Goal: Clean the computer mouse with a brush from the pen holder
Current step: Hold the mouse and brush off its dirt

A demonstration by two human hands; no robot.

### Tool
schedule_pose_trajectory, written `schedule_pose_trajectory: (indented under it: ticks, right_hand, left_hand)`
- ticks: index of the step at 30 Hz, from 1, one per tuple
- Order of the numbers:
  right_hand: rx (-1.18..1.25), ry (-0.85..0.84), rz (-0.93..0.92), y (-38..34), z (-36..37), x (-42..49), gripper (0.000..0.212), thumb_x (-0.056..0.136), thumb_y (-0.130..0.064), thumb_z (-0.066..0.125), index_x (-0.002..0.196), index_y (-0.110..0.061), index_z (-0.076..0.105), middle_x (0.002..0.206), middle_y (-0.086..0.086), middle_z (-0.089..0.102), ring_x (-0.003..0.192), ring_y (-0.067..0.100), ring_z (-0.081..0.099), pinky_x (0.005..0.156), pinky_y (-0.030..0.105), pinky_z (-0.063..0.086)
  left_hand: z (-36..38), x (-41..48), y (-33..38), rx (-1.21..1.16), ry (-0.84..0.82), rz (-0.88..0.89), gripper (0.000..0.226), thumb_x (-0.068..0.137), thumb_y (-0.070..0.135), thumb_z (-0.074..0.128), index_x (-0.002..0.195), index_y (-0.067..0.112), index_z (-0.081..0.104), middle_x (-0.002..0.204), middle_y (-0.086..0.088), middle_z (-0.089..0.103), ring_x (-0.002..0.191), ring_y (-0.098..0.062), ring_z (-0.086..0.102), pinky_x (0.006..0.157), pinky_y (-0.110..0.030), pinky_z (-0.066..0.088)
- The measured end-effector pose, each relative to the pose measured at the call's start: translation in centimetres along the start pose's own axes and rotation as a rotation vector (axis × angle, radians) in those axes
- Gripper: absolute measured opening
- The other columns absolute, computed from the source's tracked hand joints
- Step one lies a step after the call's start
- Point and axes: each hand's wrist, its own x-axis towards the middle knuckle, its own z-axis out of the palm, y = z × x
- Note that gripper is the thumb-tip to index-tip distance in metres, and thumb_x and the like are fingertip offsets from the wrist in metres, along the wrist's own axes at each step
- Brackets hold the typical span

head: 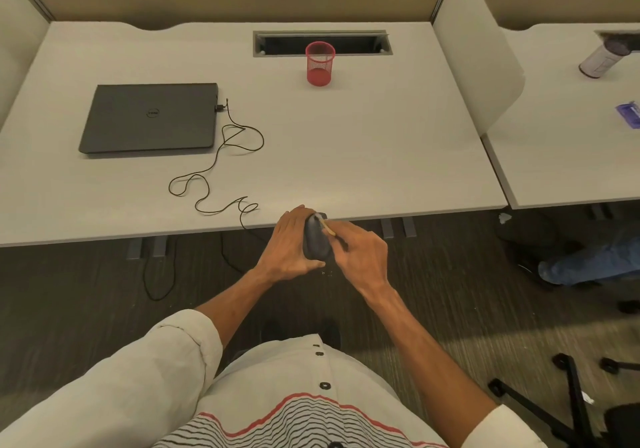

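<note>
Left fingers (294, 215) grip mouse (316, 244) off desk edge (415, 212).

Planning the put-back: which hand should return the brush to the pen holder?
Right. The right hand holds the brush; the left hand grips the mouse. The red pen holder stands straight ahead.

A laptop (149, 118) lies on the left part of the table (346, 142). A cable (207, 177) leaves its right rear corner, loops toward the front edge and drops over it. The pen holder (320, 63) stands upright at the back centre, just before a slot (277, 44) in the tabletop. The mouse (316, 241) is off the table (just in front of its front edge), between the left hand (289, 245) and the right hand (362, 252), whose fingers lay a brush (327, 227) against its far end. A panel (474, 49) stands along the right edge, a second table (571, 156) beyond it.
</note>
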Motion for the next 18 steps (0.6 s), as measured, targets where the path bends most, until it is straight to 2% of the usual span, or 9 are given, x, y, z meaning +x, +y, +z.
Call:
schedule_pose_trajectory:
  ticks: [2,6,9,12,15,18]
  right_hand:
    - [-0.012,-0.021,-0.025,-0.2,0.4,0.2,0.026,0.101,-0.030,0.077,0.126,-0.021,0.081,0.114,-0.002,0.083,0.095,0.017,0.080,0.079,0.038,0.066]
    - [0.042,-0.059,-0.023,-0.4,1.0,0.1,0.025,0.100,-0.028,0.079,0.124,-0.025,0.081,0.112,-0.004,0.083,0.091,0.015,0.079,0.079,0.033,0.067]
    - [0.117,-0.104,0.024,-0.4,1.2,0.0,0.025,0.101,-0.032,0.076,0.125,-0.029,0.081,0.113,-0.009,0.083,0.094,0.007,0.075,0.083,0.029,0.066]
    - [0.153,-0.149,0.059,-0.4,1.0,-0.1,0.022,0.102,-0.041,0.074,0.119,-0.031,0.083,0.103,-0.011,0.083,0.085,-0.002,0.068,0.077,0.029,0.066]
    - [0.174,-0.103,0.142,-0.3,0.5,-0.1,0.020,0.100,-0.044,0.073,0.108,-0.030,0.084,0.089,-0.015,0.079,0.070,0.002,0.067,0.065,0.026,0.064]
    - [0.152,0.037,0.249,-0.4,0.2,0.2,0.019,0.101,-0.044,0.073,0.103,-0.028,0.083,0.077,-0.022,0.067,0.061,-0.004,0.059,0.059,0.018,0.054]
  left_hand:
    - [0.1,0.1,0.0,0.021,0.007,0.008,0.112,0.075,0.045,0.097,0.159,0.007,0.034,0.162,-0.012,0.039,0.152,-0.028,0.040,0.133,-0.049,0.027]
    - [0.2,0.1,0.0,0.046,0.008,0.008,0.112,0.077,0.047,0.095,0.161,0.009,0.031,0.166,-0.010,0.036,0.156,-0.026,0.036,0.134,-0.051,0.025]
    - [0.2,-0.1,0.0,0.058,0.006,-0.006,0.114,0.078,0.049,0.094,0.163,0.010,0.029,0.169,-0.010,0.033,0.158,-0.027,0.033,0.134,-0.053,0.025]
    - [0.2,-0.1,-0.2,0.053,0.015,-0.004,0.111,0.077,0.048,0.095,0.160,0.010,0.033,0.165,-0.010,0.036,0.153,-0.026,0.038,0.131,-0.053,0.030]
    - [0.2,-0.1,-0.1,0.041,0.017,-0.009,0.110,0.076,0.045,0.097,0.158,0.009,0.034,0.162,-0.010,0.038,0.148,-0.026,0.042,0.129,-0.052,0.034]
    - [0.2,0.1,0.0,0.044,0.009,-0.020,0.112,0.075,0.044,0.097,0.160,0.010,0.032,0.163,-0.010,0.037,0.151,-0.027,0.040,0.130,-0.051,0.031]
